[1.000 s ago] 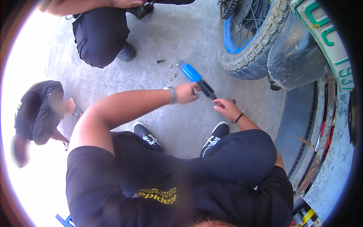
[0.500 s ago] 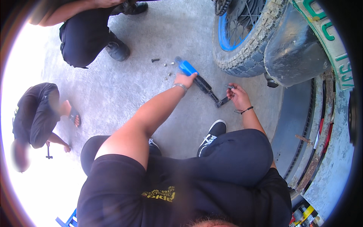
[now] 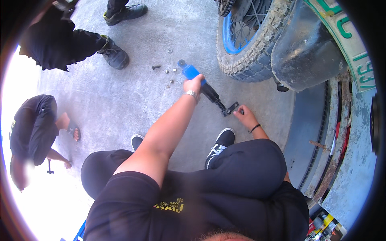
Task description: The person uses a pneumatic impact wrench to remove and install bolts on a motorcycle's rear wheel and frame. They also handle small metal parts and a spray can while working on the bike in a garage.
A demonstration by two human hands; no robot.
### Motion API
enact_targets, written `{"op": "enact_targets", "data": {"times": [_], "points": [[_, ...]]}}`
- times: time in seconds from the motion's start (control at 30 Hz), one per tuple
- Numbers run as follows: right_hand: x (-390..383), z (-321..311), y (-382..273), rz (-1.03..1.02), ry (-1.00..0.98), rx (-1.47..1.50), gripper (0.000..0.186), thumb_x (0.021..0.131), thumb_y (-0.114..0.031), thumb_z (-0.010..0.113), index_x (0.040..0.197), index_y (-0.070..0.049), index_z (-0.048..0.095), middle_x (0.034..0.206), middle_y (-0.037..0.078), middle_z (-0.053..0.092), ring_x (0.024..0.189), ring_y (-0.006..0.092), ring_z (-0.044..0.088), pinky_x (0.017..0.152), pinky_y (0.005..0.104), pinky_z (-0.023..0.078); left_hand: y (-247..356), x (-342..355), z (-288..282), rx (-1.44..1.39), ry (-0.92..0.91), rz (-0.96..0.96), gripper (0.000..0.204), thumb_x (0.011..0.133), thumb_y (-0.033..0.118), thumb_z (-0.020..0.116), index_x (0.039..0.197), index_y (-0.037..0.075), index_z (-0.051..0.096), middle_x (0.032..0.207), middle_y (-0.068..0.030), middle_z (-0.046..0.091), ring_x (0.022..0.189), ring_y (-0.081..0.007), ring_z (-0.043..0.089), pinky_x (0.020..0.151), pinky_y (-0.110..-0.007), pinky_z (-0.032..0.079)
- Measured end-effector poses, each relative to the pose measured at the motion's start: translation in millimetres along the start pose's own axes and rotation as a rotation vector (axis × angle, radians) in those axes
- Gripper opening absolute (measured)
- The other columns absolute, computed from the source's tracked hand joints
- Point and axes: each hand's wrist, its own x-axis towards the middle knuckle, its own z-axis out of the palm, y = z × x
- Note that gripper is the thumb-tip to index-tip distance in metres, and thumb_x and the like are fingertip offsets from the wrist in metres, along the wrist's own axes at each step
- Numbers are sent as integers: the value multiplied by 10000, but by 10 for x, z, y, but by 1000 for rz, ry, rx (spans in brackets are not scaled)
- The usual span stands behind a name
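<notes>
A blue and black shock absorber [image 3: 189,71] slants across the concrete floor in front of me. My left hand [image 3: 193,85] is wrapped round its body, where the blue part meets the black. At its lower right end sits a short dark metal link [image 3: 232,107], turned at an angle to the rod. My right hand [image 3: 246,117] is just beside this link, its fingers pinched together. A small dark piece shows at the fingertips, too small to name. Left of the shock absorber lie a dark bolt [image 3: 156,67] and several small nuts.
A knobby tyre [image 3: 251,66] on a blue rim stands ahead on the right, beside a dark mudguard [image 3: 307,56]. A rusty metal frame [image 3: 335,160] runs along the right side. One person's boots [image 3: 114,54] are at upper left; another person [image 3: 34,128] crouches at far left.
The link has swung up relative to the rod. My right hand has come lower, with its fingers drawn in. My left hand keeps its grip. At upper left the person's legs have moved.
</notes>
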Motion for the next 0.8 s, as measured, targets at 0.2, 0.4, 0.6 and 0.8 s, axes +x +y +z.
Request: {"op": "enact_targets", "data": {"times": [0.2, 0.4, 0.6, 0.8], "points": [[-367, 593, -236, -147, 433, -327, 610, 756, -449, 908, 1062, -50, 562, 1095, 139, 603, 857, 309, 655, 744, 459, 535, -143, -374, 162, 84, 13, 355, 602, 764, 365, 890, 1130, -16, 601, 1050, -150, 713, 936, -277, 706, 868, -419, 558], [-437, 329, -529, 276, 281, -515, 699, 831, -651, 732, 1192, -61, 624, 1194, 186, 622, 1048, 385, 692, 877, 494, 554, -203, -962, 359, 49, -9, 337, 666, 837, 384, 871, 1268, -10, 551, 1180, -149, 670, 1081, -279, 663, 962, -422, 511], [-545, -65, -369, 458, 198, -438, 703, 886, -603, 695, 1312, -55, 588, 1281, 190, 595, 1131, 351, 680, 949, 481, 551, -363, -1618, 556, 112, -287, 436, 486, 892, 327, 839, 1171, -2, 617, 1081, -105, 695, 1002, -214, 668, 901, -381, 530], [-507, -131, 29, 420, 483, -349, 640, 827, -515, 773, 1200, -40, 561, 1235, 196, 586, 1050, 373, 702, 902, 479, 579, -301, -2001, 657, 535, -548, 505, 593, 853, 331, 886, 1226, -33, 603, 1110, -117, 711, 990, -199, 681, 904, -352, 538]]}}
